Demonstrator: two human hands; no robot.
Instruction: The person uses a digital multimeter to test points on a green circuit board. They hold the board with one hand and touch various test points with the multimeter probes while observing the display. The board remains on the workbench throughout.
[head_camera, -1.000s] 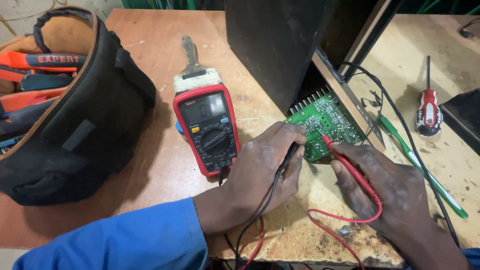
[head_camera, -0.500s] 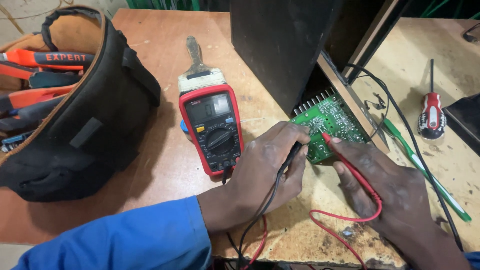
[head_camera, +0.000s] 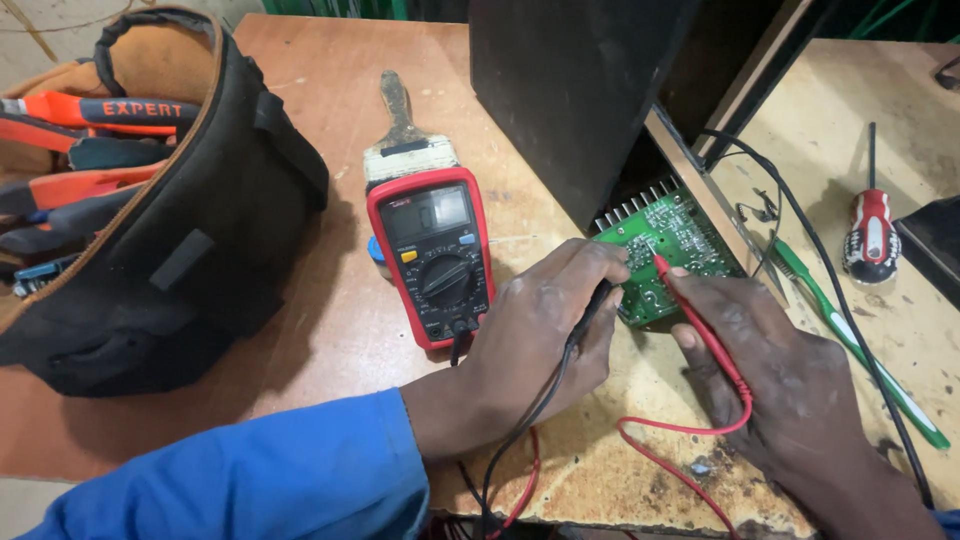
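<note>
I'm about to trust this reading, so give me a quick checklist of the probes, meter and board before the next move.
1. Red probe tip on the green circuit board: ok, in the right hand.
2. Black probe tip on the board: cannot tell, left hand hides it.
3. Red-cased multimeter display lit: ok; value blurred.
4. Leads plugged into the meter's base: ok.
5. Red lead clear of snags: ok, looped loosely on the wooden table.
</note>
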